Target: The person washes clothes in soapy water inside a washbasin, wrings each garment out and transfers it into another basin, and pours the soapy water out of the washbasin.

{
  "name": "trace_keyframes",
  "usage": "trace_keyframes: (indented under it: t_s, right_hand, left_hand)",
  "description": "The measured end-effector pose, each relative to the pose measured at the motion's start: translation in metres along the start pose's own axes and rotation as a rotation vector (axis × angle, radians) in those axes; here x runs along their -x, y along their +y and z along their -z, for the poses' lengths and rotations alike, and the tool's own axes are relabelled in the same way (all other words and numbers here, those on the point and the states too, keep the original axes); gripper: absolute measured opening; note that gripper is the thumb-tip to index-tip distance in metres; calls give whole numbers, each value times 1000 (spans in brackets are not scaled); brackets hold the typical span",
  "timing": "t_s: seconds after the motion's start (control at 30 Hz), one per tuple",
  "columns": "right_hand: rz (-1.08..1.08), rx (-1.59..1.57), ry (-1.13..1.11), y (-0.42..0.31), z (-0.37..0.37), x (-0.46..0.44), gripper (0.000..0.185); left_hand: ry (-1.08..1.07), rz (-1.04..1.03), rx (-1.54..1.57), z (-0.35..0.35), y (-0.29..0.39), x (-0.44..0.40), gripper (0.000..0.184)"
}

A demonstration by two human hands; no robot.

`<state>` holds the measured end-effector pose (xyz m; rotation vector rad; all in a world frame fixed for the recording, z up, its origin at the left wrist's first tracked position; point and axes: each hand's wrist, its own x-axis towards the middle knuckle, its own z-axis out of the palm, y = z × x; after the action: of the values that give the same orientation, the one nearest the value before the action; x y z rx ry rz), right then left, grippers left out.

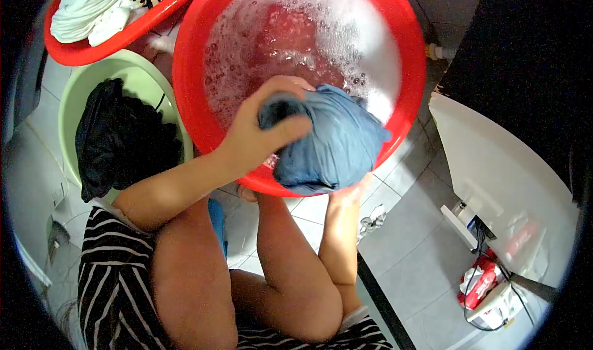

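A wet blue cloth point(336, 143) is bunched up over the near part of a large red basin point(187, 72) of foamy water. My left hand point(265, 118) curls around the cloth's left side, its thumb in front and its fingers behind the top edge. From below right, my right hand point(355, 189) holds the underside of the bundle; the cloth hides its fingers.
Left of the basin, a pale green tub point(68, 112) holds black clothing point(120, 140). A red oval tub point(83, 54) with white and patterned laundry stands at the upper left. A white cabinet-like object point(494, 164), cables and a red-and-white package point(480, 282) are at the right.
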<state>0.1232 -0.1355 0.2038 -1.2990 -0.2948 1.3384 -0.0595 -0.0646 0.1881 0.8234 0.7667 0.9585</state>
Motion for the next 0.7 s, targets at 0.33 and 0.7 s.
trace_keyframes:
  t_s: [0.33, 0.7]
  right_hand:
    - [488, 231, 11, -54, -64, 45, 69]
    - [561, 268, -748, -72, -76, 26, 14]
  left_hand:
    - [9, 740, 655, -5, -16, -23, 30]
    - [-726, 491, -59, -26, 9, -45, 29]
